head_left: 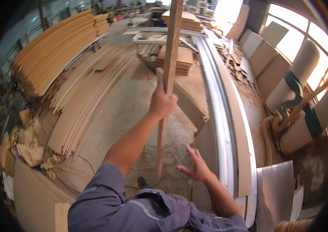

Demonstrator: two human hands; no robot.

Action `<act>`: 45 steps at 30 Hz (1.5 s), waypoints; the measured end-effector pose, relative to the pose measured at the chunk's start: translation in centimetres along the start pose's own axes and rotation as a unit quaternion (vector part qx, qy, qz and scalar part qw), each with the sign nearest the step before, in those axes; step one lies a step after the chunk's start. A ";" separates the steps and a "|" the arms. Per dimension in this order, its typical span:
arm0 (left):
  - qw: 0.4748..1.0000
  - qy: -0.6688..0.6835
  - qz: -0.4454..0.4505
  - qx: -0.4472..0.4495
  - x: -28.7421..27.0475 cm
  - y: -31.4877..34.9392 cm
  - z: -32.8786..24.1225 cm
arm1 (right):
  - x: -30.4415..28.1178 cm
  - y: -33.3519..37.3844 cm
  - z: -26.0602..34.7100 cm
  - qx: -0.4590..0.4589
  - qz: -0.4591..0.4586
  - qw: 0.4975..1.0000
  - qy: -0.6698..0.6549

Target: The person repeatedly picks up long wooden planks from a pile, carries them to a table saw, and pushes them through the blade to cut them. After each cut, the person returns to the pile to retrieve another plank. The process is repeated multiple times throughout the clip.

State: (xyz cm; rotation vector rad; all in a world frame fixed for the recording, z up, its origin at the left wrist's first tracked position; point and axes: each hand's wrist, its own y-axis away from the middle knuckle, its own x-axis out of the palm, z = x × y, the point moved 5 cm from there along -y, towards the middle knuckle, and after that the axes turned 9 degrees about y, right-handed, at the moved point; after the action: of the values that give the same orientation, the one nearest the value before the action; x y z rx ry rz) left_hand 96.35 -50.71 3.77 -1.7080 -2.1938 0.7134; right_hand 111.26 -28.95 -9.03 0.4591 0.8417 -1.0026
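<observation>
My left hand [164,102] is closed around a long wooden strip [172,46], which stands nearly upright in front of me. The strip's upper end runs out of the top of the view, and its lower end reaches down near the floor. My right hand [197,165] is held out with its fingers apart and nothing in it, beside the metal rails [226,150] of a long machine bed. Just beyond that hand, a flat board-like bar [189,104] juts out from the machine's side toward the left.
Long thin boards [86,104] lie on the floor at the left, with a tall stack of orange-brown panels [55,50] behind. Stacked panels [177,58] stand ahead. Dust-collector bags [303,69] and a hose are at the right. More panels [36,197] sit at the near left.
</observation>
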 end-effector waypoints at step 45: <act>0.626 -0.407 -0.206 -0.633 -59.1 15.4 23.6 | 52.8 -78.5 28.5 0.352 0.276 0.713 -0.540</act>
State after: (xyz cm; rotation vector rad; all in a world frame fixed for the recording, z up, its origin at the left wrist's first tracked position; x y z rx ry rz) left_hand 113.27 -109.60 -19.24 -1.0171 -4.1337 -0.5782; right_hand 68.35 -115.25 -30.95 0.5970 -0.7692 -0.7863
